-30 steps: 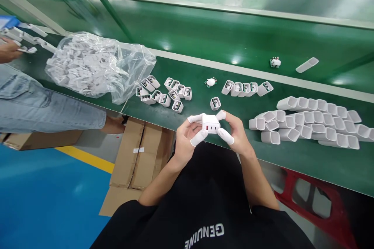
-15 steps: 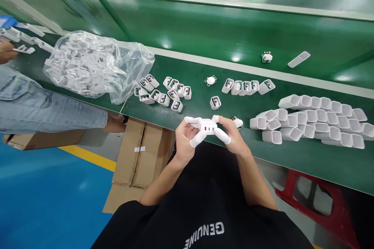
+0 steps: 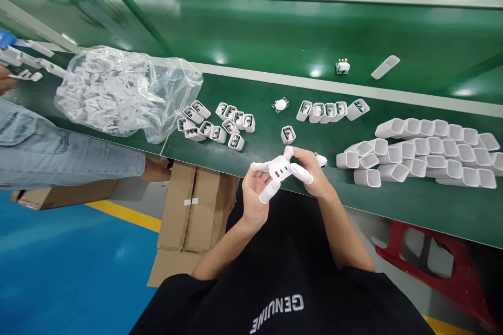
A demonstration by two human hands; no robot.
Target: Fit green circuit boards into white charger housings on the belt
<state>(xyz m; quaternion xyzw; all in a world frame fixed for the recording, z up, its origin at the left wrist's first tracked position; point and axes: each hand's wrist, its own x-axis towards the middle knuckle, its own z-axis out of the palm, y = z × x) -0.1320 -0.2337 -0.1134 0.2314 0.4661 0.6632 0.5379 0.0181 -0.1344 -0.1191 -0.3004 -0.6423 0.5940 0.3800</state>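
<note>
A white USB charger (image 3: 280, 168) is between my hands above the table's front edge, tilted, its port face with one red and two dark ports turned up toward me. My right hand (image 3: 314, 172) pinches it from the right between thumb and forefinger. On the left side, my left hand (image 3: 257, 193) has its forefinger and thumb closed at the charger's edge. White finger cots cover the thumbs and forefingers. Just beyond stands a white charger housing (image 3: 288, 135) with a circuit board inside. Partly behind my right hand lies a loose white plug piece (image 3: 321, 159).
Empty white housings (image 3: 416, 149) lie in rows at right. Several board-filled housings (image 3: 216, 133) stand left of centre, others (image 3: 330, 111) farther back. A plastic bag of white parts (image 3: 113, 94) lies left, beside a co-worker's leg (image 3: 70, 152). Cardboard boxes (image 3: 200, 209) and a red stool (image 3: 432, 267) are below.
The charger has tilted, its left end dropping toward me. My left hand has moved slightly toward my body, while my right hand still grips the charger.
</note>
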